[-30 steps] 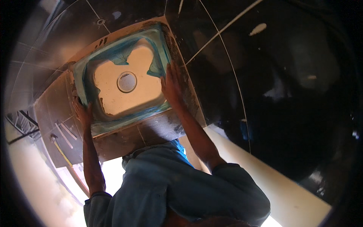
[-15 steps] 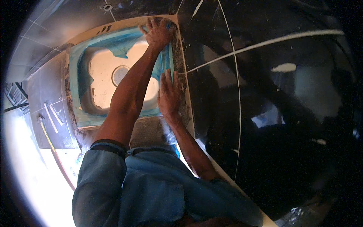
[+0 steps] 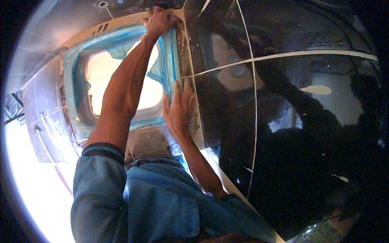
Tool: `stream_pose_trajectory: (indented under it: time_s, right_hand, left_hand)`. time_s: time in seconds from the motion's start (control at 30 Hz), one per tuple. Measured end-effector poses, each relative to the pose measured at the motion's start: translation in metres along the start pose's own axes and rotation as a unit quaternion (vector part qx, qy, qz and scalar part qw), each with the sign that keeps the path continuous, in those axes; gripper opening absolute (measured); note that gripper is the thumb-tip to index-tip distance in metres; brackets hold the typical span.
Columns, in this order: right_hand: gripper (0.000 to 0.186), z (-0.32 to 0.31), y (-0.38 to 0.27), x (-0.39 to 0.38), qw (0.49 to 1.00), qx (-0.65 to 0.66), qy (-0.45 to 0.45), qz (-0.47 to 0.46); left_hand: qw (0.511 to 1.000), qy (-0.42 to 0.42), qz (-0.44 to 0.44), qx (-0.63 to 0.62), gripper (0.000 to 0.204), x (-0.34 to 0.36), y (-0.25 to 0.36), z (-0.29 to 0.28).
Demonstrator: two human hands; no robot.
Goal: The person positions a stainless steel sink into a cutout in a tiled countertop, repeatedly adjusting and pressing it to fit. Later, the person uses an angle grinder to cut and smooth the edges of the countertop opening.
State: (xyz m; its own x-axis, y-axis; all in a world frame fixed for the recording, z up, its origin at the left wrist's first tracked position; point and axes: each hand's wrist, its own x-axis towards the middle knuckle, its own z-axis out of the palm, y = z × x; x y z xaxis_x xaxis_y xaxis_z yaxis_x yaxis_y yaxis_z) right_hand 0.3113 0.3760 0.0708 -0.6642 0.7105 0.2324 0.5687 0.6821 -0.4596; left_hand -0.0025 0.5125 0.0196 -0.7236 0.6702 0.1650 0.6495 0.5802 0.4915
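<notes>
A metal sink (image 3: pixel 90 106) sits in the counter, its rim covered by blue plastic film (image 3: pixel 69 87) that hangs in ragged pieces over the basin. My left arm reaches across the sink. At the far right corner of the rim is my left hand (image 3: pixel 159 22), with bent fingers apart and nothing visible in them. My right hand (image 3: pixel 179 110) lies along the right side of the sink, by the gap next to the wall, fingers stretched out and holding nothing. My left forearm hides part of the basin and its drain.
Black tiles with pale joints cover the wall (image 3: pixel 227 101) close on the right. On the left of the counter lie a hammer (image 3: pixel 44 146) and thin light strips (image 3: pixel 50 123). A rough dark gap (image 3: pixel 185 52) runs between sink and wall. A round fitting (image 3: pixel 103 4) shows at the back.
The view has shifted, and the sink appears farther left. My left hand's fingers are more bent at the far corner. My right hand's fingers are spread wider beside the rim.
</notes>
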Motion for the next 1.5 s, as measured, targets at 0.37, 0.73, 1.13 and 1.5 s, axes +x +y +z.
stream_pose_trajectory:
  time_s: [0.37, 0.73, 1.13, 1.5]
  right_hand:
    - [0.066, -0.051, 0.004, -0.077, 0.98, 0.007, -0.13, 0.152]
    - [0.045, -0.032, 0.034, -0.088, 0.973, 0.147, -0.066, 0.163]
    - [0.041, -0.014, 0.032, -0.097, 0.991, 0.076, 0.009, 0.113]
    - [0.034, -0.011, 0.028, -0.096, 0.995, 0.025, 0.054, 0.077]
  left_hand:
    - [0.983, -0.055, 0.172, 0.021, 0.052, 0.064, -0.074, 0.054]
    - [0.961, -0.15, 0.228, -0.042, 0.051, 0.076, -0.068, 0.029]
    - [0.919, -0.176, 0.318, -0.154, 0.042, 0.072, -0.065, 0.014]
    - [0.893, -0.25, 0.296, -0.23, 0.035, 0.058, -0.066, -0.015]
